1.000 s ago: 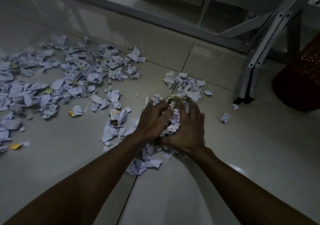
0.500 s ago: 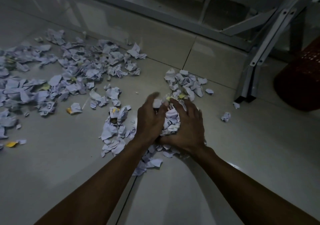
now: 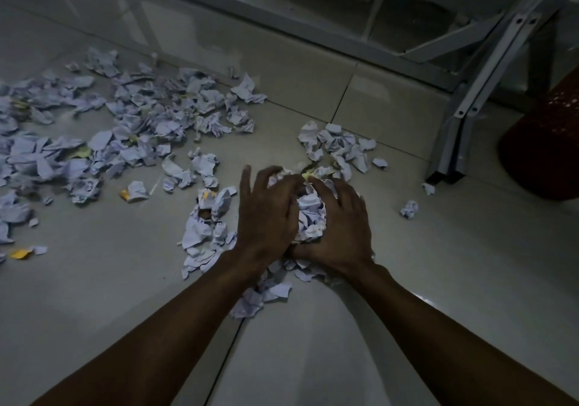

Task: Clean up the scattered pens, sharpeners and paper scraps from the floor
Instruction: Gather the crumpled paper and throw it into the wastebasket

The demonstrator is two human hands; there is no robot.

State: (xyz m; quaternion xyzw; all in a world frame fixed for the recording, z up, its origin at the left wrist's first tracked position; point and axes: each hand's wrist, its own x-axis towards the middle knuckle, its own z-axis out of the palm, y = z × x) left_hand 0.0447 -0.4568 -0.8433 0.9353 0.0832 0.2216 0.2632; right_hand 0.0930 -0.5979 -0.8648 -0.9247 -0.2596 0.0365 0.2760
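Note:
Crumpled white paper scraps litter the tiled floor. My left hand (image 3: 266,214) and my right hand (image 3: 340,227) press together around a heap of paper scraps (image 3: 310,214) at the middle of the floor, fingers curled over it. More scraps (image 3: 203,233) lie just left of my left hand, and a small cluster (image 3: 338,145) lies just beyond my fingers. A wide spread of scraps (image 3: 125,130) covers the left side, with a few yellow bits (image 3: 20,253). Two single scraps (image 3: 409,209) lie to the right. No pens or sharpeners can be made out.
A grey metal frame leg (image 3: 460,130) stands on the floor at the right, with bars (image 3: 282,23) running along the back. A dark red perforated basket (image 3: 545,152) sits at the far right. The light is dim.
My hands have pulled the heap slightly toward me and squeezed it tighter. My left thumb has lifted and spread out to the side.

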